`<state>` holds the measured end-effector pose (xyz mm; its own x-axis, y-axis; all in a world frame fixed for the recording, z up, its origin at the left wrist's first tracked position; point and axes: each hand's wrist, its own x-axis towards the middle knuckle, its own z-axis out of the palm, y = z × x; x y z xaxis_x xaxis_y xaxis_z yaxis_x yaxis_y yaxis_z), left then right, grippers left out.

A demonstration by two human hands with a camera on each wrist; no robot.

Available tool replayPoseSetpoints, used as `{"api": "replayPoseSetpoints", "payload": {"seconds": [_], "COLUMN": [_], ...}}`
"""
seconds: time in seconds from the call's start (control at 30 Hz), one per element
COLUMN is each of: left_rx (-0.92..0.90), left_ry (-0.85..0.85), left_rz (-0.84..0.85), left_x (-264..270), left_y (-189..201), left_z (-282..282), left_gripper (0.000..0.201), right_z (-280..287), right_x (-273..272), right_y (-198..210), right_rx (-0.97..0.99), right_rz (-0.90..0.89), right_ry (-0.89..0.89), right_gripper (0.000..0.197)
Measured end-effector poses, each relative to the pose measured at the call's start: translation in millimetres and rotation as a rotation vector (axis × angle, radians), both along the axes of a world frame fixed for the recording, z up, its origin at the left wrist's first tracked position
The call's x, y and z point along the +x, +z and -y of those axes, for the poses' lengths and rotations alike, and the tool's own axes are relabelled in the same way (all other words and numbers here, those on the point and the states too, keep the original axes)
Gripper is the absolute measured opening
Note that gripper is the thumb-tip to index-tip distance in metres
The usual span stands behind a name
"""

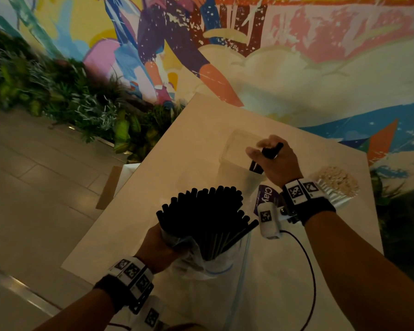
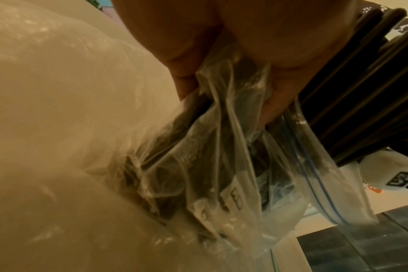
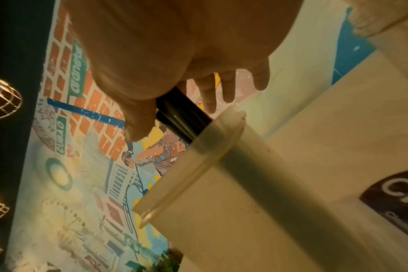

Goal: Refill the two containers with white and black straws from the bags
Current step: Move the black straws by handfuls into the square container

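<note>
Left hand [image 1: 157,244]: grasps clear bag [image 1: 201,261] neck, black straws [image 1: 206,211] fanning up, 6 o'clock.
Right hand [image 1: 276,163]: pinches a few straws [image 1: 268,155] over clear container [image 1: 234,151] at 1 o'clock.
Handling: light, stiff, slick — probably best gripped mid-length.
White straws [image 1: 335,181]: 3 o'clock.

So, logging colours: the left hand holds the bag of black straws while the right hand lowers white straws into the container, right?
Not quite: the right hand lowers black straws, not white, into the container, as the right wrist view shows. The left hand does hold the bag.
</note>
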<state>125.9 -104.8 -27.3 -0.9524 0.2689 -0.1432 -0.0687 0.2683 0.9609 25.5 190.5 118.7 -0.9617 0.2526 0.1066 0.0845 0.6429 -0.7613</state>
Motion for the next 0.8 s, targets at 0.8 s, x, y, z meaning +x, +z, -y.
{"api": "replayPoseSetpoints", "payload": {"seconds": [0.8], "left_rx": [-0.057], "left_ry": [-0.078], "left_rz": [-0.037], "left_x": [-0.4], "left_y": [2.1], "left_z": [-0.6], "left_gripper": [0.063], "right_z": [38.2], "right_x": [147.1], "right_y": [-13.0], "right_rx": [-0.221], "right_rz": [0.245], "right_ry": [0.375], "right_gripper": [0.082]}}
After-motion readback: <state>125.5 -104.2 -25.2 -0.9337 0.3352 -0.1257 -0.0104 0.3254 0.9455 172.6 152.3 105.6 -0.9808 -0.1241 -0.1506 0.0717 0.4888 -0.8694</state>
